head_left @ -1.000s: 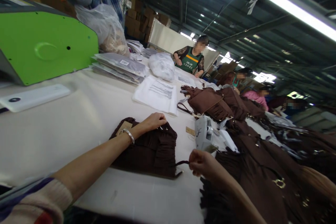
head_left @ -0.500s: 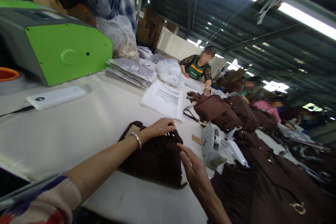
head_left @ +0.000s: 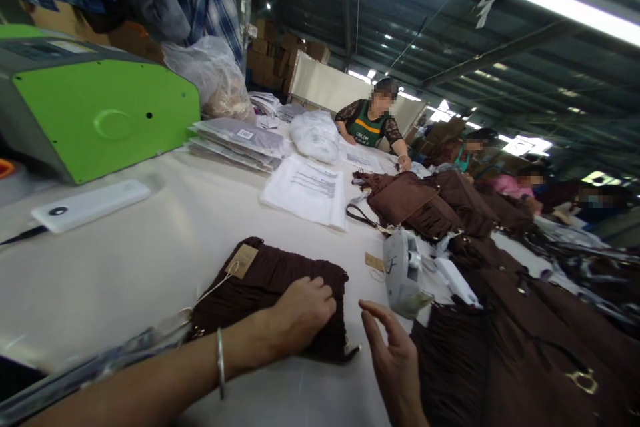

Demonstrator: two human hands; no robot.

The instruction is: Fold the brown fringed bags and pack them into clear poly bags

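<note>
A dark brown fringed bag lies flat on the white table, with a tan paper tag on a pale string at its upper left corner. My left hand rests on the bag's right half, its fingers curled into the fringe; the fingertips are mostly hidden. A silver bangle circles that wrist. Just past the bag's right edge, my right hand hovers with thumb and fingers apart, holding nothing. A grey tape dispenser stands beyond it, beside another small tan tag.
More brown bags are piled along the right. A green machine and a white power bank are at left. Printed plastic bags and stacked packets lie farther back. A co-worker leans over the table's far side.
My left hand has moved from the bag's top edge down toward me, uncovering the tag. My right hand has shifted away from the bag's right edge, lower and to the right.
</note>
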